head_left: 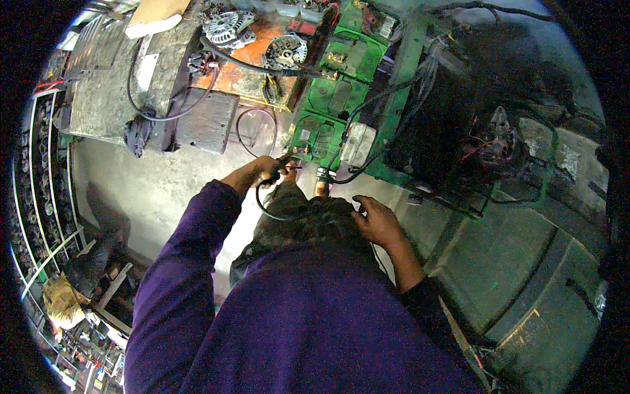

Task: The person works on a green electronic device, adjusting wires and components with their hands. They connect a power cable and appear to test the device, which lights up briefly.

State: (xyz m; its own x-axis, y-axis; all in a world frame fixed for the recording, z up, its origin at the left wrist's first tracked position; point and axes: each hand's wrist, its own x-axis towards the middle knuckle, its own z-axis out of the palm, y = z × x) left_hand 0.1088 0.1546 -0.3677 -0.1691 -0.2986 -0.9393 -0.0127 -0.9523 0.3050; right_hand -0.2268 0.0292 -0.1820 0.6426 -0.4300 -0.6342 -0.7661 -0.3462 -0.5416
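My left hand (pixel 261 169) is closed on a black cable (pixel 270 213), with a dark end, too small to make out, beside the nearest green battery (pixel 316 136). The cable hangs in a loop below my fingers. My right hand (pixel 375 220) is open, its fingers loosely bent and apart, beside my dark trousers. Several green batteries (pixel 351 54) stand in a row ahead of me, with cables running over their right side. A pale block (pixel 357 144) lies right of the nearest one.
An orange bench top (pixel 236 82) carries alternator parts (pixel 283 51) and pliers (pixel 269 88), left of the batteries. A worn grey bench (pixel 98 105) is further left. Shelving (pixel 41 190) and a yellow bag (pixel 64 303) line the left. Dark machinery (pixel 495 148) in green framing fills the right.
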